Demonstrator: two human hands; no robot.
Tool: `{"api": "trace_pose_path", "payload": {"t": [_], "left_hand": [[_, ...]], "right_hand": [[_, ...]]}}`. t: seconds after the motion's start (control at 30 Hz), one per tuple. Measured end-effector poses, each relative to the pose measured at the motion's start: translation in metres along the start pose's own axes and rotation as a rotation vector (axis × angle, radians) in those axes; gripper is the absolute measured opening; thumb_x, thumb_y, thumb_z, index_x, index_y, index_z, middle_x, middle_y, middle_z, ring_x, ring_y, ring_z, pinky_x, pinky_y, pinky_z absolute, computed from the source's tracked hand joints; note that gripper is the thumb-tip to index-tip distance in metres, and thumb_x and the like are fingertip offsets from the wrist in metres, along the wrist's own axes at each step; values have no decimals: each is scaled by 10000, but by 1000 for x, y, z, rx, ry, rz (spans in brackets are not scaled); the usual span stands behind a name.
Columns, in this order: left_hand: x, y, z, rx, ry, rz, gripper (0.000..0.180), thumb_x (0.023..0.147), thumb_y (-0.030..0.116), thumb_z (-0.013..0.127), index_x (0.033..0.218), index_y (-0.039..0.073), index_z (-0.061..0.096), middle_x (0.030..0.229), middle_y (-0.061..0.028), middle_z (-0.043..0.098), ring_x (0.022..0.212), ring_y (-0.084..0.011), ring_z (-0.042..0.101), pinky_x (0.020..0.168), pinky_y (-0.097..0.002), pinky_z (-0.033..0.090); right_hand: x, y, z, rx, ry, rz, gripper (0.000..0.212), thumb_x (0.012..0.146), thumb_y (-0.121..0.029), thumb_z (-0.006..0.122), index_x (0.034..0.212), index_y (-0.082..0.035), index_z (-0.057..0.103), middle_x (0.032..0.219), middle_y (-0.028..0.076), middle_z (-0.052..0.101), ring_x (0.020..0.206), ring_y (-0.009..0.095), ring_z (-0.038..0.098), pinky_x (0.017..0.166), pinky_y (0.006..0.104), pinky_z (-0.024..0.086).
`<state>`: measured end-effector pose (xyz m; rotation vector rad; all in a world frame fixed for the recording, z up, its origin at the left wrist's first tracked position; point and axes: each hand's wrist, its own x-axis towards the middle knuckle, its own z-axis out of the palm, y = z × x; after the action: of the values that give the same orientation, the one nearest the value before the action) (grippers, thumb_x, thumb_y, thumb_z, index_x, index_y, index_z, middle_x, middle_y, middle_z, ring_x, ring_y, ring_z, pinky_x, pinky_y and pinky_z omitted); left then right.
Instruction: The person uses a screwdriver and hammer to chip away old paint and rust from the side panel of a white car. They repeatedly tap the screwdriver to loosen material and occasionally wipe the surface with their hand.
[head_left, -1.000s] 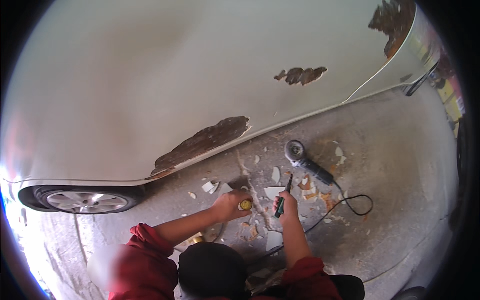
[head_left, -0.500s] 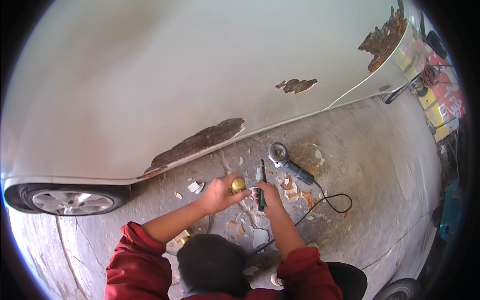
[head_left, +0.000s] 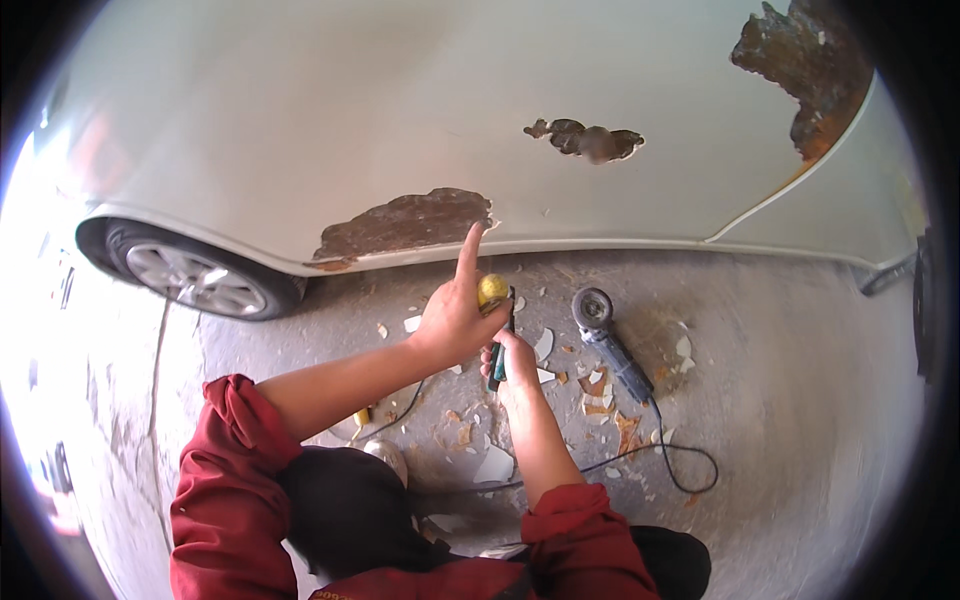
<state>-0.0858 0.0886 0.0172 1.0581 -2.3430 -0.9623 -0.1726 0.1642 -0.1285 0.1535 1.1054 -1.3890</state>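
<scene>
My left hand (head_left: 450, 318) is closed on a yellow, round-ended object (head_left: 492, 290), most of which the hand hides. Its index finger stretches out, the tip at or in front of the right end of a bare brown patch (head_left: 400, 225) low on the white car body (head_left: 330, 110). Just right of it, my right hand (head_left: 516, 358) is wrapped round a slim hand tool with a green handle (head_left: 497, 366) and a narrow dark blade (head_left: 511, 308). The blade points up toward the car, beside the yellow object.
An angle grinder (head_left: 622, 358) lies on the concrete floor, its black cord (head_left: 715, 470) looped at the right. Broken white and brown flakes (head_left: 493, 464) litter the ground. More bare patches (head_left: 570, 136) mark the car. A wheel (head_left: 195, 280) stands at the left.
My left index finger has straightened toward the lower brown patch, and that hand has moved nearer the car. Both hands keep hold of their things. The whole view has shifted and turned.
</scene>
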Motion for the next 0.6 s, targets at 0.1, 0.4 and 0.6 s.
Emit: {"api": "trace_pose_path", "payload": {"t": [0.1,0.4,0.6], "left_hand": [[12,23,15,2,104,-91,1000,856,156,661,1595,71,-9,874,-196,665,845,-376,676,819,-455,525],[43,59,68,-267,550,-143,870,859,114,683,1533,11,142,934,-177,680,831,-237,664,786,-362,530],[49,63,80,-773,690,-110,801,837,-11,659,1521,46,245,866,-31,572,724,-85,529,650,-228,462]], "right_hand": [[1,-9,1,105,-101,35,156,886,-199,639,951,-78,565,796,35,579,621,146,552,526,311,448],[-14,-5,15,346,-145,36,390,1041,-394,440,1259,-85,534,1035,36,630,850,175,640,676,335,520],[0,-17,-37,40,-52,21,642,1039,-514,390,1534,-109,326,1530,117,402,1364,277,458,1039,542,454]]}}
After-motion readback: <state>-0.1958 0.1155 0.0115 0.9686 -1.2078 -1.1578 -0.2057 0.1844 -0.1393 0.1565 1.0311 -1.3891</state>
